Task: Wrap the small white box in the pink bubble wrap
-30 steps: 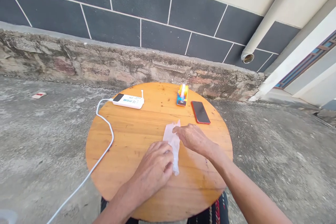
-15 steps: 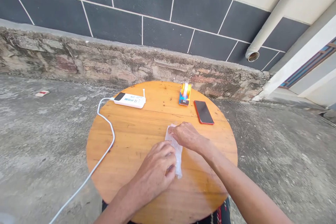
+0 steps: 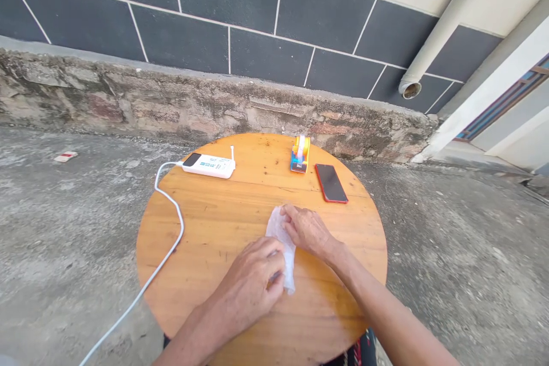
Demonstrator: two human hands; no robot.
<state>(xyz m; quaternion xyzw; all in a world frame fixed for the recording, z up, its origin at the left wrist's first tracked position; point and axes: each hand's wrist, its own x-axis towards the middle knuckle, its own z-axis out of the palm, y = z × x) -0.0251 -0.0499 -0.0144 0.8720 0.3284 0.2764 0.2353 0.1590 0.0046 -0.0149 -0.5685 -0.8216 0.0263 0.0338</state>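
Observation:
A narrow, thin whitish sheet (image 3: 290, 266), crinkled and partly see-through like plastic wrap, lies lengthwise on the round wooden table (image 3: 206, 223). My left hand (image 3: 257, 269) rests at its left edge, fingers curled, fingertips on the sheet and partly hidden from me. At the sheet's far right edge, my right hand (image 3: 305, 227) is closed, with thumb and bent fingers pressed on the material. Both hands cover parts of the sheet, so its full outline is hidden.
Toward the back stand a yellow-and-blue tape dispenser (image 3: 299, 154) and a red-edged phone (image 3: 331, 183). At back left lies a white device (image 3: 210, 165) with a cable (image 3: 171, 249) running off the table. Behind is a stone ledge (image 3: 180, 108) under a tiled wall.
My right hand has shifted slightly down along the sheet's right edge, uncovering more of its far end. My left hand stays about where it was. The whole view has drifted slightly.

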